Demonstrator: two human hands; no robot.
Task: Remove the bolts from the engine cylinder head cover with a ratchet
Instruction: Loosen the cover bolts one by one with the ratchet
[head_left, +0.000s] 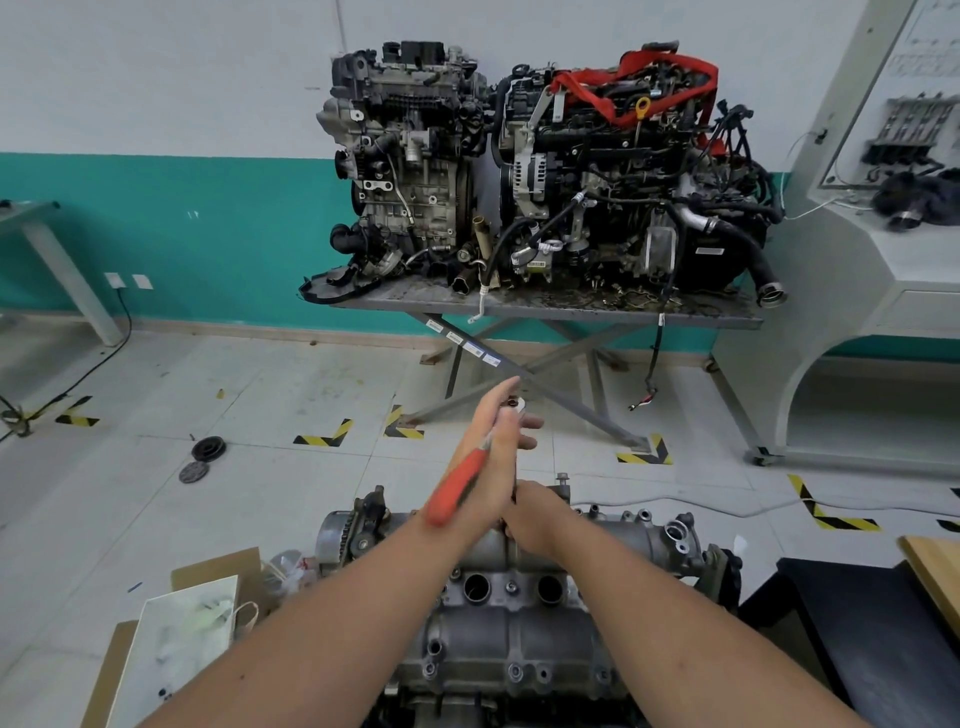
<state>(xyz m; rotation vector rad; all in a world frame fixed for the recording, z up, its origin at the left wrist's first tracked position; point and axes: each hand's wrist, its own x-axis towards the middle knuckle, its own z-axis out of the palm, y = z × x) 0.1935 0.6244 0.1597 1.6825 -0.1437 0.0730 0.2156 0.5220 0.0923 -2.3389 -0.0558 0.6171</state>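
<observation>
On the workshop floor, the engine cover (511, 631) lies at 6 o'clock below the left hand (496, 462), whose grip holds the ratchet (457, 491); the right hand (532, 517) touches the cover, its grip hidden.

Two engines (540, 171) sit on a table (545, 306) behind the cylinder head cover (519, 613).
</observation>
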